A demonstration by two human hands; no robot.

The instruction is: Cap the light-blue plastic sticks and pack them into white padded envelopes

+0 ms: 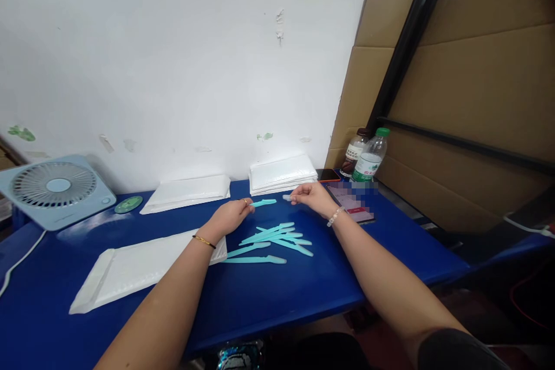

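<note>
My left hand (pixel 230 217) is closed on the handle end of a turquoise razor (pixel 265 203), whose blade end points right. Just across a small gap, my right hand (pixel 313 199) pinches a small translucent cap (pixel 287 198), held apart from the razor. Below both hands, several turquoise razors (pixel 277 237) lie in an overlapping, fanned pile on the blue table (pixel 260 295). A white padded envelope (pixel 143 263) lies at the left, partly behind my left forearm, with the ends of two razors beside its right edge.
Two stacks of white envelopes (pixel 186 191) (pixel 281 173) lie along the wall. A light-blue fan (pixel 58 188) and a green round disc (pixel 129 204) are at the left. Two bottles (pixel 370 156) (pixel 353 153) and a phone-like screen (pixel 353 202) are at the right, near cardboard (pixel 477 75).
</note>
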